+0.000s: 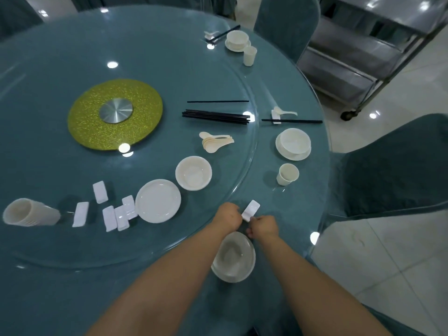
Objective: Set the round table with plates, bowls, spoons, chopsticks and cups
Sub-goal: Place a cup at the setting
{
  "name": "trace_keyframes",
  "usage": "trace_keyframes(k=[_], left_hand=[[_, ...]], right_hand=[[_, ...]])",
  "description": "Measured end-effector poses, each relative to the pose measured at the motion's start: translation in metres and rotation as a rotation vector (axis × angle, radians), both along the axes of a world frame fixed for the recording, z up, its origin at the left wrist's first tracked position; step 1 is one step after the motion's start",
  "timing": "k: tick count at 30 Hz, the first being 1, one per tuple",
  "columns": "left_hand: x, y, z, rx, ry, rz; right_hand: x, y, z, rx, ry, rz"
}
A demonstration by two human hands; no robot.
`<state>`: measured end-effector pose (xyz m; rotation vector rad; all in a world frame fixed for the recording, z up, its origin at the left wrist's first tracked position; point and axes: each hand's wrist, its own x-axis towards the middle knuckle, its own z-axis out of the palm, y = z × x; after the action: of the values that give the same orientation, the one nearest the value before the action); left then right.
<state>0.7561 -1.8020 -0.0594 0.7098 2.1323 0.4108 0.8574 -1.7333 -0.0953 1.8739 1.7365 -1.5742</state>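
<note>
Both hands meeting just past the near place setting: left hand (229,214) curled around the near end of a white chopstick rest (251,210), fingers hidden behind the knuckles; right hand (264,226) curled too, pinching the same rest at its lower edge, fingertips not visible. Rest tilted, far end free over the teal worktop (278,207); touching the surface or lifted, impossible to tell. Directly beneath the wrists, a bowl on a plate (234,258), partly covered by both forearms. To the left on the glass turntable (72,238): a stack of plates (158,201), a stack of bowls (193,173), a loose cluster of spare chopstick rests (116,215), and a stack of cups lying on its side (29,212). Farther in, nested soup spoons (215,141), a bundle of black chopsticks (215,116) with one stray stick beyond it, and the glittery yellow hub disc (115,113). On the outer ring to the right, a finished setting: bowl on plate (293,144), upright cup (287,174), chopsticks on a rest (292,121) with a spoon alongside. A second finished setting (237,40) at the far edge, small and soft in detail. Teal-covered chairs (392,166) cut off by the frame; steel trolley (363,44) only partly in view.
</note>
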Motion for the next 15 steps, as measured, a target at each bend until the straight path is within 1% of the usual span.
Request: trace_keyframes(k=[3,5,8,13,14,15], left_hand=[[-0.007,-0.016,0.022,0.001,0.008,0.034],[-0.016,-0.033,0.039,0.002,0.016,0.088],[-0.035,-0.070,0.060,0.008,0.011,0.238],[-0.080,-0.158,0.080,-0.028,0.012,0.512],[-0.095,-0.190,0.086,-0.023,0.013,0.596],[-0.099,-0.199,0.087,-0.006,-0.024,0.657]], right_hand=[[-0.010,-0.004,0.023,0.078,0.004,0.052],[-0.023,-0.012,0.041,0.118,0.047,0.106],[-0.048,-0.034,0.066,0.164,0.122,0.188],[-0.092,-0.092,0.097,0.118,0.227,0.280],[-0.110,-0.114,0.103,0.101,0.240,0.324],[-0.113,-0.118,0.102,0.094,0.238,0.323]])
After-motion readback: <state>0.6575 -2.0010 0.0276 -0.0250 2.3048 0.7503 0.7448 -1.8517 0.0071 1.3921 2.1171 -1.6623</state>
